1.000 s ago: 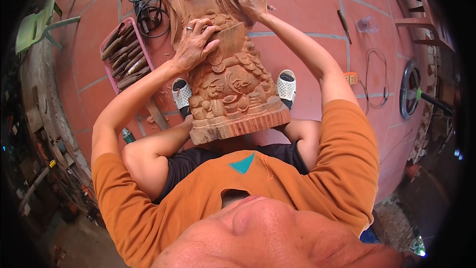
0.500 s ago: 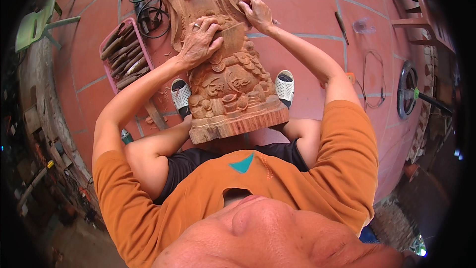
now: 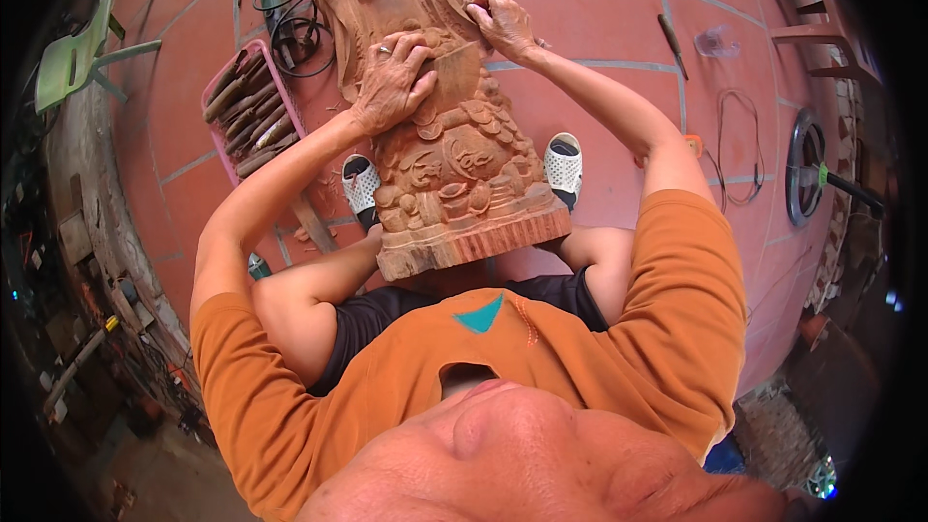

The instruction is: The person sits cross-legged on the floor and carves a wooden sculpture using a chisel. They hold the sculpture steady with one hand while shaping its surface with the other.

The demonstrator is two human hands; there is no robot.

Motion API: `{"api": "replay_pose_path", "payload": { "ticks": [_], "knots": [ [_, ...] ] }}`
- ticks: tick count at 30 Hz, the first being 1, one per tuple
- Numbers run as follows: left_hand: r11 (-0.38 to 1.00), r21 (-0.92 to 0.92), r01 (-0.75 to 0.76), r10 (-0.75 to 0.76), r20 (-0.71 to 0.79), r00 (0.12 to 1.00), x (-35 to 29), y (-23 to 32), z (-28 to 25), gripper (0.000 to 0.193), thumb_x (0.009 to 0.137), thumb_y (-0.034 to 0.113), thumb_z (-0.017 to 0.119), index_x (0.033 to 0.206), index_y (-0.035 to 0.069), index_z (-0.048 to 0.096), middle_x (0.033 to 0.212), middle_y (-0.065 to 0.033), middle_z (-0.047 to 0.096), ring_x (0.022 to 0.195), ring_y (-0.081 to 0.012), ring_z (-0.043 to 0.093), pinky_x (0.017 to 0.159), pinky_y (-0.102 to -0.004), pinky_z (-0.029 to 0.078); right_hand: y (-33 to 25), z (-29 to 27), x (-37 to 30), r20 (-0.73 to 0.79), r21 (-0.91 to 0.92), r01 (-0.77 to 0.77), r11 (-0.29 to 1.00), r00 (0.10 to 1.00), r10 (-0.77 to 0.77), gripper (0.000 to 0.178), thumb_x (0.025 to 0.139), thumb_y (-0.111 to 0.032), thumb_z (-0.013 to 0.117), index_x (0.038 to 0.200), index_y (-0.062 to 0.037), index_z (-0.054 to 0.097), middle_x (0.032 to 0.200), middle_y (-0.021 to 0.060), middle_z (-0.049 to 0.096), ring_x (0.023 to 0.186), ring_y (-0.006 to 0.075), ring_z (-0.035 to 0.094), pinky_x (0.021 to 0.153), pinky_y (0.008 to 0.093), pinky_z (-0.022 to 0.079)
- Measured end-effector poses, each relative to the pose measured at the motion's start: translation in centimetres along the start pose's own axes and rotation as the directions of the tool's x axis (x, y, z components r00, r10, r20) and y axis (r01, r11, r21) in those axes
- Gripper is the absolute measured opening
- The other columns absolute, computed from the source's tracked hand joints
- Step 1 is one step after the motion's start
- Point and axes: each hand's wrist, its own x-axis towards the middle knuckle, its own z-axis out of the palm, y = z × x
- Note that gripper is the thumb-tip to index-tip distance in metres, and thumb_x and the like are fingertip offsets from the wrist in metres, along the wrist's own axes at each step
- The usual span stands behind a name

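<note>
A large carved wooden statue [image 3: 464,159] in reddish brown lies between my legs, its flat base toward me and its far end cut off by the top of the view. My left hand [image 3: 391,87], with a ring on it, presses on the middle of the carving, fingers bent over its surface. Beside those fingers is a flat, lighter tan face [image 3: 456,75]; I cannot tell if it belongs to the carving. At the statue's right edge my right hand [image 3: 501,21] is closed in a pinch. Whatever its fingertips hold, if anything, is hidden.
Left of the statue a pink basket [image 3: 210,97] holds several wood-handled tools [image 3: 253,106]. A corded power tool [image 3: 274,0] lies beyond it. On the right are a slim tool [image 3: 671,43], a clear cup [image 3: 715,41], a thin cord [image 3: 742,150] and a round fan-like object [image 3: 804,166]. Chairs stand at both sides.
The surroundings have shifted slightly to the right in the view. Both hands stay at nearly the same spots on the statue.
</note>
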Motion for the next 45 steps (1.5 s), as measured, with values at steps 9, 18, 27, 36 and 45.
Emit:
{"api": "replay_pose_path", "payload": {
  "ticks": [9, 18, 27, 36, 45],
  "knots": [
    [1.000, 0.006, -0.019, 0.019, 0.020, 1.000, 0.2, -0.1, 0.1, 0.030, 0.083, 0.023, 0.057, 0.107, 0.006, 0.055, 0.118, -0.0116, 0.050, 0.116, -0.0302, 0.043, 0.095, -0.0417, 0.031, -1.0, 2.0, 4.1, -0.153, -0.048, 0.064, 0.997, 0.986, -0.070, 0.022, 0.085, -0.027, 0.061, 0.089, -0.0052, 0.062, 0.093, 0.0139, 0.065, 0.087, 0.0323, 0.064, 0.076, 0.0430, 0.049],
    [1.000, 0.005, -0.014, 0.013, 0.007, 1.000, 0.1, -0.1, 0.0, 0.029, 0.083, 0.024, 0.056, 0.106, 0.006, 0.055, 0.118, -0.0116, 0.050, 0.115, -0.0307, 0.043, 0.095, -0.0428, 0.031, -0.8, 0.6, 1.0, -0.053, 0.033, -0.016, 0.999, 0.998, 0.017, 0.023, 0.084, -0.028, 0.062, 0.089, -0.0056, 0.062, 0.093, 0.0124, 0.065, 0.088, 0.0307, 0.063, 0.077, 0.0423, 0.049],
    [0.999, 0.010, -0.044, 0.044, 0.006, 0.999, 0.5, -0.2, 0.2, 0.029, 0.083, 0.023, 0.057, 0.106, 0.006, 0.055, 0.117, -0.0118, 0.050, 0.113, -0.0313, 0.043, 0.094, -0.0430, 0.032, 0.1, 1.5, 3.7, -0.080, -0.016, 0.036, 0.999, 0.996, -0.037, 0.023, 0.085, -0.028, 0.063, 0.089, -0.0051, 0.064, 0.089, 0.0135, 0.067, 0.086, 0.0303, 0.064, 0.078, 0.0425, 0.049],
    [1.000, -0.006, -0.022, 0.022, 0.024, 0.999, 0.5, 0.1, -0.1, 0.029, 0.082, 0.023, 0.057, 0.105, 0.006, 0.055, 0.117, -0.0116, 0.049, 0.114, -0.0311, 0.043, 0.094, -0.0424, 0.032, -0.7, 2.2, 4.5, -0.158, 0.041, -0.018, 0.999, 0.987, 0.025, 0.026, 0.085, -0.030, 0.064, 0.089, -0.0046, 0.064, 0.090, 0.0144, 0.067, 0.088, 0.0306, 0.064, 0.079, 0.0422, 0.048],
    [1.000, -0.009, -0.028, 0.028, 0.019, 0.999, 0.2, -0.4, 0.2, 0.029, 0.082, 0.023, 0.057, 0.105, 0.006, 0.055, 0.117, -0.0116, 0.049, 0.114, -0.0313, 0.043, 0.093, -0.0425, 0.031, 0.4, 0.9, 1.7, -0.019, 0.048, -0.022, 0.999, 1.000, 0.023, 0.025, 0.084, -0.028, 0.064, 0.089, -0.0035, 0.063, 0.091, 0.0150, 0.066, 0.088, 0.0310, 0.064, 0.079, 0.0418, 0.048]
  ]
}}
